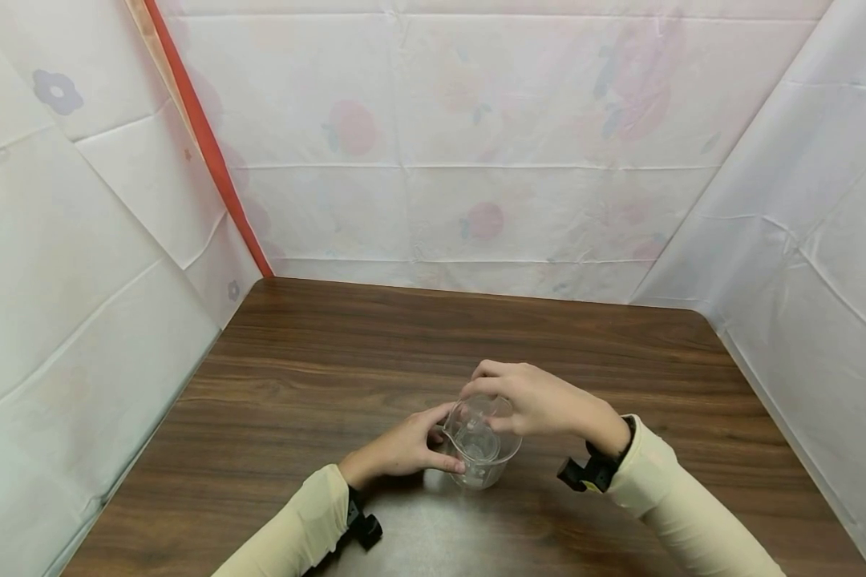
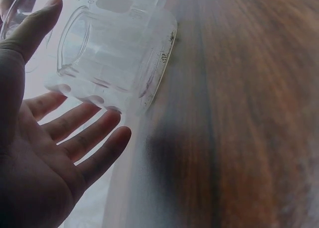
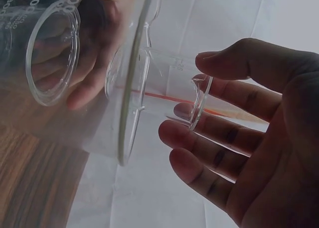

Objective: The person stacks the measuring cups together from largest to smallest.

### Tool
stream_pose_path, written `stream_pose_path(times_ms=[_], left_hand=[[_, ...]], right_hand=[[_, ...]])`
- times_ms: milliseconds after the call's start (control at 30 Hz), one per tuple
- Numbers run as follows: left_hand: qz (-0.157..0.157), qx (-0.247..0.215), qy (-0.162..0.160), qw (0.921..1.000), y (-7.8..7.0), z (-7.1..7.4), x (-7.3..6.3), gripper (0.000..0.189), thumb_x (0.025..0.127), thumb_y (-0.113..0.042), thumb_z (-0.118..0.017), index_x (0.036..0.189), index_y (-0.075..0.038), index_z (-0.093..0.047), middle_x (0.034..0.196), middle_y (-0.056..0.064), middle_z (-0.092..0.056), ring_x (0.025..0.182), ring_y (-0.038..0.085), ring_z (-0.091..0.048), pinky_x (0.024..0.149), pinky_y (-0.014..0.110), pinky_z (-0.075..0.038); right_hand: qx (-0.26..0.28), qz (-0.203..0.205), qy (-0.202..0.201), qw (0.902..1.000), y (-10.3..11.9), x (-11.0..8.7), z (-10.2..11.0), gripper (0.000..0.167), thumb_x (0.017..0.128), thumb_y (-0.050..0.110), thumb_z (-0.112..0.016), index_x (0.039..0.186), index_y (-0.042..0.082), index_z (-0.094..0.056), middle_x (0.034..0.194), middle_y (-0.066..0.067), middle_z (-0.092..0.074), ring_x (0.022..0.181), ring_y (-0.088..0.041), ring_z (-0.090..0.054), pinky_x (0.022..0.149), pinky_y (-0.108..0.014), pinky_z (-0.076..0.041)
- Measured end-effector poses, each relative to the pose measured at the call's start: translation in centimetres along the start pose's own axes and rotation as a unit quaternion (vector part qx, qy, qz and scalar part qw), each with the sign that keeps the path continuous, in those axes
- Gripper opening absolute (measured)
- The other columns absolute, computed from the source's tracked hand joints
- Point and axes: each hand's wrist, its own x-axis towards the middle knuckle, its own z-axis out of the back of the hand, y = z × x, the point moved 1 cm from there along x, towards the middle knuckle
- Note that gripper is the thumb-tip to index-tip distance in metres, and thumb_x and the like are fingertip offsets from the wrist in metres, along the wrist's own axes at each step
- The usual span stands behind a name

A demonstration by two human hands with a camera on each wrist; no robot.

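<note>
A large clear glass beaker (image 1: 485, 474) stands on the wooden table between both hands. My left hand (image 1: 404, 445) holds it from the left side, thumb in front and fingers around the wall. White measuring marks show on it in the right wrist view. Inside sits a smaller glass beaker (image 2: 75, 41), its rim visible through the large beaker's wall. My right hand (image 1: 541, 401) is over the large beaker's mouth. Between its thumb and fingers it pinches another small clear beaker (image 3: 169, 73), whose far end overlaps the large rim in the right wrist view.
The dark brown wooden table (image 1: 317, 336) extends around the hands. White patterned sheets (image 1: 433, 120) hang behind it and on both sides, with a red strip (image 1: 216, 160) at the back left corner. Black wrist cameras (image 1: 592, 473) sit at the cream sleeves.
</note>
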Motion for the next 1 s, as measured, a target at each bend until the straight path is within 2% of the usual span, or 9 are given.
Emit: stream_pose_path(times_ms=[233, 433, 633, 733, 867, 1000], left_hand=[[0.01, 0.005, 0.0, 0.9999, 0.0, 0.0, -0.1, 0.083, 0.08, -0.041, -0.079, 0.15, -0.025, -0.036, 0.136, -0.002, -0.057, 0.11, 0.017, -0.063, 0.093, 0.032, -0.052], [0.008, 0.005, 0.002, 1.0, 0.0, 0.0, -0.2, 0.083, 0.081, -0.041, -0.078, 0.15, -0.026, -0.035, 0.133, -0.001, -0.059, 0.111, 0.017, -0.064, 0.093, 0.031, -0.052], [0.004, 0.008, 0.005, 0.9999, 0.0, 0.0, -0.2, 0.082, 0.081, -0.043, -0.077, 0.15, -0.028, -0.035, 0.134, -0.001, -0.058, 0.108, 0.013, -0.064, 0.091, 0.03, -0.053], [0.009, 0.006, 0.006, 0.9999, 0.0, 0.0, -0.2, 0.082, 0.081, -0.044, -0.077, 0.149, -0.03, -0.035, 0.135, -0.003, -0.058, 0.107, 0.011, -0.064, 0.091, 0.029, -0.052], [0.012, 0.003, 0.007, 0.9999, 0.0, 0.1, -0.2, 0.08, 0.081, -0.043, -0.077, 0.149, -0.031, -0.036, 0.136, -0.004, -0.057, 0.108, 0.012, -0.064, 0.091, 0.029, -0.052], [0.009, 0.005, 0.006, 0.9999, 0.1, 0.1, -0.2, 0.08, 0.082, -0.043, -0.077, 0.149, -0.03, -0.035, 0.139, -0.002, -0.055, 0.109, 0.014, -0.063, 0.091, 0.03, -0.052]], right_hand=[[-0.008, -0.01, 0.011, 0.9998, 0.1, 0.1, -0.4, 0.036, 0.082, 0.012, -0.073, 0.117, 0.014, -0.067, 0.109, 0.0, -0.062, 0.089, -0.014, -0.065, 0.078, -0.024, -0.054], [-0.021, -0.022, 0.033, 0.999, 0.3, 0.2, -0.9, 0.037, 0.082, 0.014, -0.073, 0.118, 0.017, -0.067, 0.107, 0.001, -0.06, 0.087, -0.012, -0.062, 0.076, -0.023, -0.052], [-0.026, -0.028, 0.065, 0.9972, 0.3, 0.3, -1.4, 0.038, 0.084, 0.016, -0.074, 0.121, 0.017, -0.066, 0.102, 0.002, -0.057, 0.073, -0.007, -0.051, 0.068, -0.018, -0.046], [-0.027, -0.033, 0.077, 0.9961, 0.3, 0.3, -1.7, 0.039, 0.084, 0.017, -0.074, 0.122, 0.018, -0.066, 0.102, 0.002, -0.058, 0.072, -0.004, -0.046, 0.068, -0.018, -0.045], [-0.029, -0.04, 0.085, 0.9952, 0.3, 0.4, -1.9, 0.039, 0.084, 0.018, -0.074, 0.122, 0.019, -0.066, 0.105, 0.003, -0.058, 0.076, -0.004, -0.05, 0.071, -0.019, -0.047], [-0.033, -0.028, 0.083, 0.9956, 0.3, 0.4, -2.1, 0.038, 0.083, 0.017, -0.075, 0.12, 0.018, -0.067, 0.106, 0.001, -0.059, 0.079, -0.008, -0.056, 0.072, -0.021, -0.049]])
